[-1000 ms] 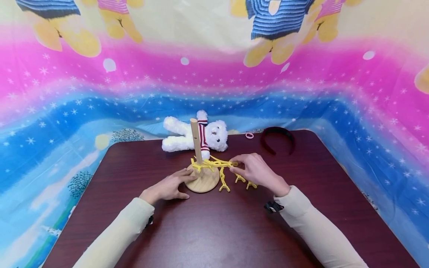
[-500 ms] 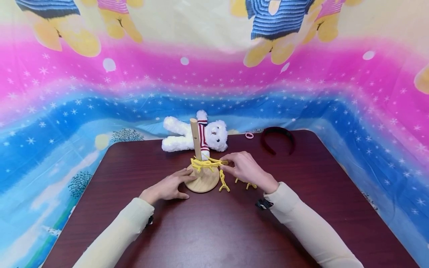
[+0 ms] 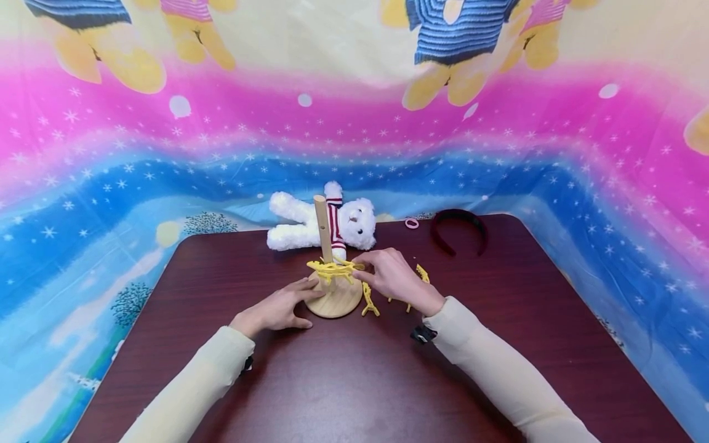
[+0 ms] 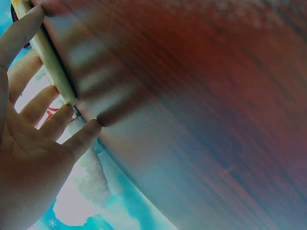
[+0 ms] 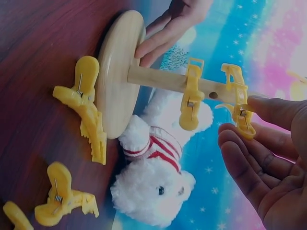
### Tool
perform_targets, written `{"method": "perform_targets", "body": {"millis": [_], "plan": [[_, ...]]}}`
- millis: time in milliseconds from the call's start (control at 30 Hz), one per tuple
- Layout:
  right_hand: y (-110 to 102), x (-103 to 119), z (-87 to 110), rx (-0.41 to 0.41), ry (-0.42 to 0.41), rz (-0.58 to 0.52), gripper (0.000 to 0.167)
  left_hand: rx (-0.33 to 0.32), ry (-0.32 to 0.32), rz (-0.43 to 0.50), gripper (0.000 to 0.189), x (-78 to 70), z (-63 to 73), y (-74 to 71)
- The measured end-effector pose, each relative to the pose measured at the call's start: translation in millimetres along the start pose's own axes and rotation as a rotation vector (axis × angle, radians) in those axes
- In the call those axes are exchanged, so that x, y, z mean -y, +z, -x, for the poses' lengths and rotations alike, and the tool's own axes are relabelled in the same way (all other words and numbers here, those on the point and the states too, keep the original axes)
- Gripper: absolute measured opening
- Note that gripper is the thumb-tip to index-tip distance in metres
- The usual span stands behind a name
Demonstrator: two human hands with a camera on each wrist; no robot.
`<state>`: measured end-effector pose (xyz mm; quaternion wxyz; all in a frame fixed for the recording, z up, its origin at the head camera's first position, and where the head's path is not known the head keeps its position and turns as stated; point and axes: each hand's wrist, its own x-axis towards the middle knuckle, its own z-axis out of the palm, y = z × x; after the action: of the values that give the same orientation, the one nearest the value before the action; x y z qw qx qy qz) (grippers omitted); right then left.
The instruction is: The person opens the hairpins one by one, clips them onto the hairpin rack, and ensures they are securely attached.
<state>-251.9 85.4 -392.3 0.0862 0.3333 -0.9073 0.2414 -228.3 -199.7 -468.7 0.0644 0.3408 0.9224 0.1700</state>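
Note:
My right hand (image 3: 396,277) pinches a yellow spring hair clip (image 5: 236,85) between thumb and fingers. In the right wrist view, this clip's toothed end overlaps the post (image 5: 160,79) of a wooden stand. Another yellow hair clip (image 5: 191,98) sits across the post, closer to the round base (image 5: 117,72). The left hand (image 3: 277,307) rests at the left side of that base, fingers spread and mostly straight. In the left wrist view, its fingertips (image 4: 63,111) lie along the base's edge.
Several more yellow hair clips (image 3: 369,301) stand on the dark table (image 3: 354,381) right of the stand. Behind it lies a white teddy bear (image 3: 357,224) in a striped top. A pink hair tie (image 3: 412,224) and a dark red headband (image 3: 458,216) lie near the back edge.
My right hand has moved left with the pinched hair clip, bringing it across the post. The left hand has stayed at the base.

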Motion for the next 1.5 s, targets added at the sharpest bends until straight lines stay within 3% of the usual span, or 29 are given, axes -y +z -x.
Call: {"method": "perform_targets", "body": {"millis": [400,1000,1500], "plan": [[11.7,1.4,-4.9,-0.039,-0.006,-0.008,0.02,0.002,0.0,-0.003,0.074,0.9,0.5,0.5],[12.7,-1.5,-11.7,-0.024,0.022,0.024,0.021,-0.008,0.01,-0.007,0.073,1.2,0.6,-0.4],[13.0,-2.6,-10.4,0.001,0.098,0.003,0.029,-0.005,0.008,-0.005,0.073,1.4,0.8,-0.1]]}}
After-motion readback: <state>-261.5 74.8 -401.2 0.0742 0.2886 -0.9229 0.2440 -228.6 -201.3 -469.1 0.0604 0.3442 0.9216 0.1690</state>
